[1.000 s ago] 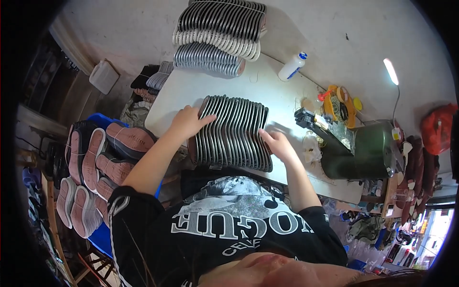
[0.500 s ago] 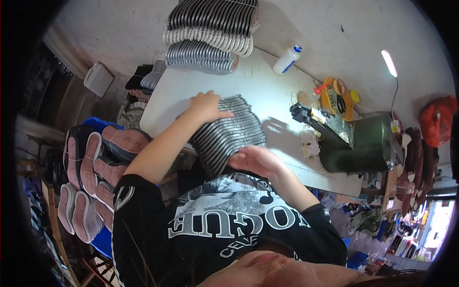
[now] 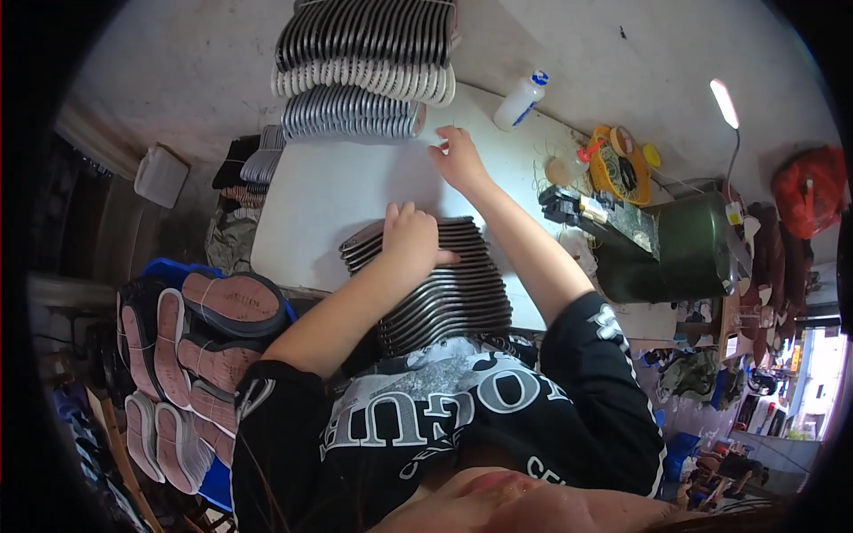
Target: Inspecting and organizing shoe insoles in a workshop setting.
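Note:
A fanned row of dark, thin shoe soles (image 3: 444,298) lies on the white table (image 3: 329,191) right in front of me. My left hand (image 3: 410,238) rests flat on the far end of that row, pressing it down. My right hand (image 3: 458,155) is stretched out over the bare tabletop with fingers spread, holding nothing, close to a stacked row of grey soles (image 3: 351,115) at the far edge. More stacked soles (image 3: 369,44) lie beyond that row.
A white bottle (image 3: 520,99) stands at the far right of the table. An orange tray with tools (image 3: 617,164), a green machine (image 3: 680,249) and a lamp (image 3: 724,102) are at the right. Brown-bottomed shoe soles (image 3: 191,342) are piled at my left.
My right hand has left the near row of soles and reached out toward the far stacks. My left hand stayed on the row, which has shifted closer to my body.

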Demonstrator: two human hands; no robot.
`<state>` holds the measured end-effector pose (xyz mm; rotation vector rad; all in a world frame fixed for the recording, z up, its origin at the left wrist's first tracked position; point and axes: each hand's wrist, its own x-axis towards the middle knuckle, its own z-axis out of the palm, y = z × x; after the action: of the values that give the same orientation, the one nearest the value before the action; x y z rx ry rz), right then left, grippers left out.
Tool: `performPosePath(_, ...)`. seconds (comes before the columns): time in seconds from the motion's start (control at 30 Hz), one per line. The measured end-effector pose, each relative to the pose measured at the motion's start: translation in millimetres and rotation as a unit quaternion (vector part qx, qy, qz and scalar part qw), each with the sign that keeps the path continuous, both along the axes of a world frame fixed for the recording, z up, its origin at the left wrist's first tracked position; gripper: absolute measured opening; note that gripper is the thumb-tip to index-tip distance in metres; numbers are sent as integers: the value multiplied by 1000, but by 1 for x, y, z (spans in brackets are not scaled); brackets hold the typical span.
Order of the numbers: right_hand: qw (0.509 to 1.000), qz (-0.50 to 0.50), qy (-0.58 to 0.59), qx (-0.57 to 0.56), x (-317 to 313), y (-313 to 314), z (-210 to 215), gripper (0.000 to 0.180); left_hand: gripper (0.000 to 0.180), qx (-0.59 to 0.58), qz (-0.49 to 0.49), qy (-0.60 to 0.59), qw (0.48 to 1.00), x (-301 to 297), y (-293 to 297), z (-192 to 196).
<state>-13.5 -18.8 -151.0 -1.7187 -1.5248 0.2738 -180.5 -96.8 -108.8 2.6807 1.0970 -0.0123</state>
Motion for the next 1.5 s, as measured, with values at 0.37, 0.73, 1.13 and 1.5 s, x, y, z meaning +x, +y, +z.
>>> performPosePath(0.37,885,132,397,-205,8,-54,0,10,40,-170,74,-151,971,-17,22,19)
performPosePath(0.73,709,233,628,-222,4,-100,65,16,19,-292,95,-223,925,-18,51,15)
performPosePath(1.13,927,268,0,-264,6,-80,32,79,40,-247,-8,-159,956,-6,40,28)
performPosePath(1.5,846,270,-71,-454,27,-90,47,98,36,-174,5,52,983,-4,86,-26)
